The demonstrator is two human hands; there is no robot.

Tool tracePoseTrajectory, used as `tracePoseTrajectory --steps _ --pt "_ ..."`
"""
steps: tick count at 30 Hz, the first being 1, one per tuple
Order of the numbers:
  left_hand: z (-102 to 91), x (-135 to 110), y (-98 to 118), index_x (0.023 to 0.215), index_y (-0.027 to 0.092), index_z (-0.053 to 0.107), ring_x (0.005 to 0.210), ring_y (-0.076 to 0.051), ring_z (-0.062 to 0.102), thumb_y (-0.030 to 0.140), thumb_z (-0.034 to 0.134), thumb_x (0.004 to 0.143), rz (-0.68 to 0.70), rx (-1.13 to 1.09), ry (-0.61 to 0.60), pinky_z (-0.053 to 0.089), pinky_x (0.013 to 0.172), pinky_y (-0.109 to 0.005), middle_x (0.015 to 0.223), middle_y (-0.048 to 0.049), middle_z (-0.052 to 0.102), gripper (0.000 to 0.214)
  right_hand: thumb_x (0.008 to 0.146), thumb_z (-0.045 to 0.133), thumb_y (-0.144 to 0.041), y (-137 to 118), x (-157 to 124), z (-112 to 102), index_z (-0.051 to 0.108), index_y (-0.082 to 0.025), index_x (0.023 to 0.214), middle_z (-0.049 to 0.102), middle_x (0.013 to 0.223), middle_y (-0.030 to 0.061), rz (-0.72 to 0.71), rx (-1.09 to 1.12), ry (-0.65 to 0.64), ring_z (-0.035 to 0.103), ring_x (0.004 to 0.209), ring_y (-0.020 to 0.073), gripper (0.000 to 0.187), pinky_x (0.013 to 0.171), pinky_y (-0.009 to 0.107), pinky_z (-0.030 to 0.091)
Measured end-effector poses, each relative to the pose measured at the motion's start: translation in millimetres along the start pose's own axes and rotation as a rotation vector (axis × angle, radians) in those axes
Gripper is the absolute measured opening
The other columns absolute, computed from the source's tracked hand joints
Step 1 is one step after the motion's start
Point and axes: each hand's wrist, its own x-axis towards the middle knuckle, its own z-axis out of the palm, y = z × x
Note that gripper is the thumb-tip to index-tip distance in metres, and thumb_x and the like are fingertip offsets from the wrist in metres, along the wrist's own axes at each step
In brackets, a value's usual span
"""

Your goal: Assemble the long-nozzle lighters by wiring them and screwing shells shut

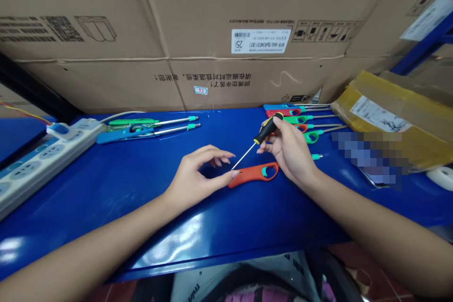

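Observation:
An orange-red long-nosed lighter (250, 175) with a teal trigger lies on the blue tabletop, pointing right. Its left end is under the thumb of my left hand (198, 172), whose other fingers stretch out apart above it. My right hand (292, 146) grips the black and yellow handle of a screwdriver (266, 132). The thin shaft slants down left, and its tip is by my left thumb at the lighter's end; whether it touches is unclear. Past my right wrist shows a teal-banded metal tip (317, 156); the part between is hidden.
Blue and green lighters (123, 135) lie at back left beside a white power strip (49, 151). Several coloured lighters (311, 138) lie at back right, near a yellow-taped box (396, 122) and a blurred phone (368, 160). A large cardboard carton (127, 82) stands behind.

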Motion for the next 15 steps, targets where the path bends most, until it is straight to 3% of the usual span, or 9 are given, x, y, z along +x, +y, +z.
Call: tracePoseTrajectory --steps 4,8,15 --pt "2.2 -1.8 -0.2 0.097 0.017 0.078 0.071 -0.012 0.062 0.028 0.076 0.085 -0.169 -0.14 -0.037 0.051 0.067 -0.022 0.083 -0.0038 0.073 0.016 0.081 0.072 -0.048 -0.3 -0.2 -0.2 0.06 -0.019 0.084 0.062 0.069 -0.0023 -0.038 -0.02 -0.026 0.058 0.051 0.0103 0.031 0.046 0.025 0.057" --pt "3.6 -1.0 0.9 0.094 0.016 0.079 0.072 -0.011 0.067 0.023 0.08 0.08 -0.29 -0.262 -0.055 0.054 0.069 -0.018 0.081 -0.0035 0.076 0.016 0.082 0.072 -0.05 2.2 0.4 -1.3 0.06 -0.02 0.085 0.062 0.071 -0.003 -0.079 -0.048 -0.053 0.059 0.051 0.0103 0.032 0.047 0.027 0.059" --pt "1.8 6.3 1.9 0.096 0.013 0.078 0.073 -0.014 0.075 0.011 0.081 0.076 -0.558 -0.642 0.093 0.061 0.074 -0.017 0.083 -0.006 0.078 0.02 0.093 0.059 -0.05 7.0 -2.4 -3.0 0.05 -0.025 0.091 0.066 0.078 -0.0037 -0.266 -0.004 -0.029 0.065 0.057 0.0116 0.027 0.053 0.028 0.061"
